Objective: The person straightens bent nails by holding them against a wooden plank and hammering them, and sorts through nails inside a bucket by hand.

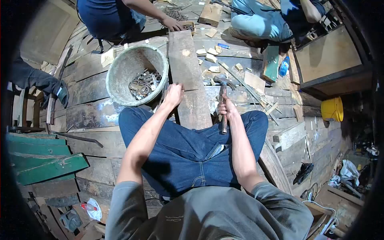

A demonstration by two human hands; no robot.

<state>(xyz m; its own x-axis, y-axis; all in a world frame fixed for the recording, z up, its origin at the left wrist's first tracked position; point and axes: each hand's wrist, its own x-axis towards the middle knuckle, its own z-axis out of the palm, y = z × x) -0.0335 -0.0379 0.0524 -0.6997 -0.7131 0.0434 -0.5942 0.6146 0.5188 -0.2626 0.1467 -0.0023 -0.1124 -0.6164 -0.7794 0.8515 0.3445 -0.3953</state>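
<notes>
My right hand (228,107) is wrapped around the wooden handle of a hammer (224,96). The hammer stands roughly upright in view, its dark metal head (225,81) beyond my fist. My left hand (174,95) rests at the left side of a wide wooden plank (186,60), near the line where a second board (193,110) shows closer to me. The left fingers are curled together; whatever they pinch is too small or hidden. Just left of that hand stands a grey bucket (116,68), with rusty metal hardware (145,84) in its bottom.
Wood offcuts (211,58), a blue lighter (223,46) and thin strips (240,86) lie beyond the hammer. A co-worker's hand (173,24) touches the plank's far end. Another person (260,24) sits at upper right. Green boards (52,168) lie left, a yellow bucket (333,109) right.
</notes>
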